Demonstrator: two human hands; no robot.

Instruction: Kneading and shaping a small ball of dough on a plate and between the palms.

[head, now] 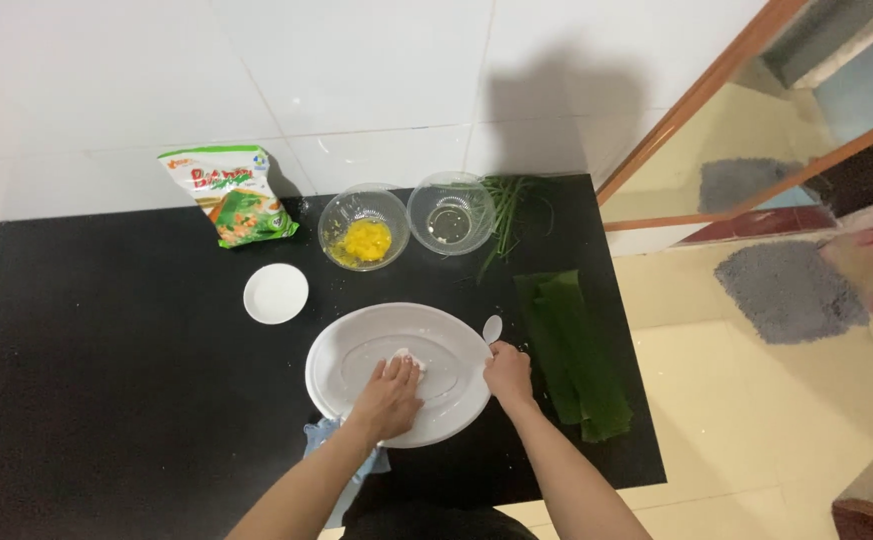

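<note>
Two bare hands work over a large white oval platter (357, 345) that sits near the front edge of a black counter (107, 380). The left hand (389, 397) lies inside the platter, fingers curled together and pressing down on a small white wad (404, 357), cloth or paper, I cannot tell which. The right hand (509, 373) is closed on the platter's right rim, gripping it just beside a small white spoon (493, 328) that lies on the counter. Right of the platter lie folded green banana leaves (572, 355). Behind it stand two clear glass bowls side by side: one holding something yellow (362, 228), the other nearly empty (451, 212), with thin green stalks (508, 215) next to it. A small white saucer (276, 293) sits to the platter's upper left, and a green and white snack packet (234, 194) lies near the white tiled wall. A bit of light blue cloth (322, 435) peeks out below the platter.
</note>
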